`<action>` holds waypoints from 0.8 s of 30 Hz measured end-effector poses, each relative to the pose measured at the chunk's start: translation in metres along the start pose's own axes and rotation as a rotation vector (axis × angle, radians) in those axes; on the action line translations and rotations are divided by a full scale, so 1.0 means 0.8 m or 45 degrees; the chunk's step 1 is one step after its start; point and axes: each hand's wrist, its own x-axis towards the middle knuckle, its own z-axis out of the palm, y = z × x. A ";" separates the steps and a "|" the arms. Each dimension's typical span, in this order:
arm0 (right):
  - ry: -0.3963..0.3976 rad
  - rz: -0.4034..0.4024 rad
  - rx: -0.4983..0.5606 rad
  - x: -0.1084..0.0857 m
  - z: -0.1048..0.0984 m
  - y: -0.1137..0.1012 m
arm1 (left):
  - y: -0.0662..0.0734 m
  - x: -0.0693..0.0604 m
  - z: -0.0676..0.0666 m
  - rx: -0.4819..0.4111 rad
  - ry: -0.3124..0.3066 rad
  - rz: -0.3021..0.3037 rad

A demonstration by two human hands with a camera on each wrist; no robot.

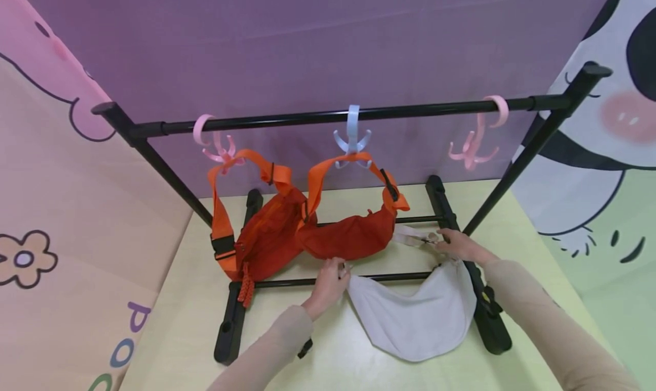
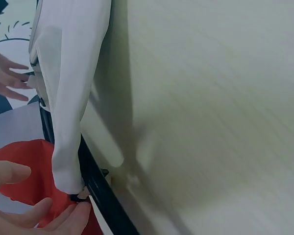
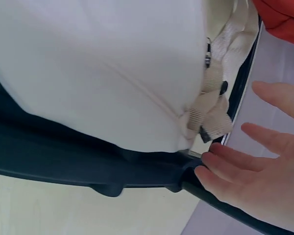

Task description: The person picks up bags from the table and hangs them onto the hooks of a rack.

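A white bag with pale straps lies across the rack's lower bar at the right. My left hand pinches the bag's left end; in the left wrist view its fingertips meet a small dark fitting there. At the bag's upper right, my right hand is beside the strap, and the right wrist view shows its fingers spread near the webbing, not curled round it. Two orange-red bags hang by orange straps from a pink hook and a blue hook.
The black rack's top bar spans above both hands. Another pink hook hangs at the right without a bag. Black feet stand on the pale table, with a purple backdrop behind.
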 end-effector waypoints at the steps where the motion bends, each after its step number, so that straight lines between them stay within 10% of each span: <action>1: -0.010 0.011 -0.001 -0.001 0.001 0.001 | -0.001 0.000 0.000 -0.022 -0.024 -0.032; 6: -0.057 0.079 0.022 -0.003 0.006 0.005 | 0.000 0.000 0.001 -0.115 -0.090 -0.129; 15: -0.096 0.108 -0.027 0.000 0.012 0.007 | -0.012 0.010 0.008 -0.185 -0.070 -0.087; 20: -0.077 0.095 -0.043 0.007 0.016 0.013 | -0.111 0.046 0.080 -0.301 0.080 0.036; 24: -0.036 0.044 0.003 0.019 0.021 0.037 | -0.181 0.076 0.131 -0.501 0.087 -0.049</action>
